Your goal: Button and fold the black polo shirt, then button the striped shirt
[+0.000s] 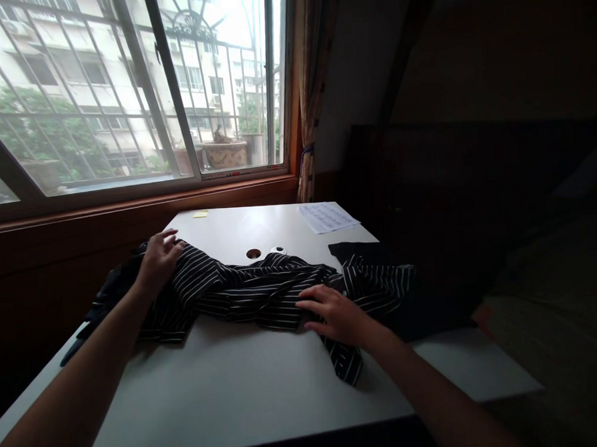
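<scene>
A black shirt with white stripes (262, 292) lies rumpled across the white table. My left hand (159, 261) rests at its left part, fingers apart and bent slightly forward. Over the right part, near the collar, is my right hand (338, 315), fingers spread and touching or just above the cloth. Neither hand shows a grip on the fabric. One striped end of the shirt (346, 364) hangs down toward me below my right hand. Dark cloth (105, 303) lies beside my left forearm, and more dark fabric (428, 310) is at the right; its shape is hard to make out.
The white table (228, 400) stands below a barred window (221, 87). Printed sheets (328, 216) lie at its far right and a yellow note (200, 214) at its far left. A round cable hole (253, 253) and its white cover (278, 250) sit behind the shirt.
</scene>
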The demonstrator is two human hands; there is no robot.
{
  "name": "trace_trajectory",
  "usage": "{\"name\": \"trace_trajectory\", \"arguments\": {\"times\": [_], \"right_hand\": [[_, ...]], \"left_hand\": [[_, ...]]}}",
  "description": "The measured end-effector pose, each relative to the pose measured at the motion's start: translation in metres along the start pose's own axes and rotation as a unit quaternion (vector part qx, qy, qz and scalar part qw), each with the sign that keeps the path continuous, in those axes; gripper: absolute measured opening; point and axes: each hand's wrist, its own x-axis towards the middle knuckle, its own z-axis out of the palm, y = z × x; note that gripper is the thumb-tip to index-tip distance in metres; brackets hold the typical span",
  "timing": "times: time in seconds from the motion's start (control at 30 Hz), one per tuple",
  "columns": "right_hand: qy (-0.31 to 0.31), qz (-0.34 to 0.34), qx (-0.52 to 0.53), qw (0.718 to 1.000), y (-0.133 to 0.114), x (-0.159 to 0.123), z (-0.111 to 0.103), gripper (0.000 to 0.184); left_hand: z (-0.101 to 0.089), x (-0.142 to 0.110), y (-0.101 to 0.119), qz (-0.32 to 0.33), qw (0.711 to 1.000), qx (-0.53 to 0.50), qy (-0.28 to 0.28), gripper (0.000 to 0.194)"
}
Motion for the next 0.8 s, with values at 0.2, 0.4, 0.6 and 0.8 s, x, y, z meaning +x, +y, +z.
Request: {"name": "trace_trajectory", "arguments": {"times": [0.2,0.4,0.6,0.8], "right_hand": [[-0.008,0.036,-0.061,0.997,0.0,0.014,0.04,0.019],[0.144,0.089,0.036,0.985,0.003,0.021,0.021,0.024],[0.303,0.146,0.095,0.937,0.002,0.03,-0.046,0.021],[0.352,0.174,0.065,0.917,0.009,0.031,-0.086,0.017]], "left_hand": [[0.026,-0.065,0.025,0.3,0.904,0.18,-0.247,0.025],[0.048,-0.114,0.023,0.325,0.839,0.272,-0.34,0.065],[0.054,-0.105,0.004,0.269,0.867,0.3,-0.293,0.04],[0.032,-0.074,0.01,0.188,0.929,0.259,-0.183,0.026]]}}
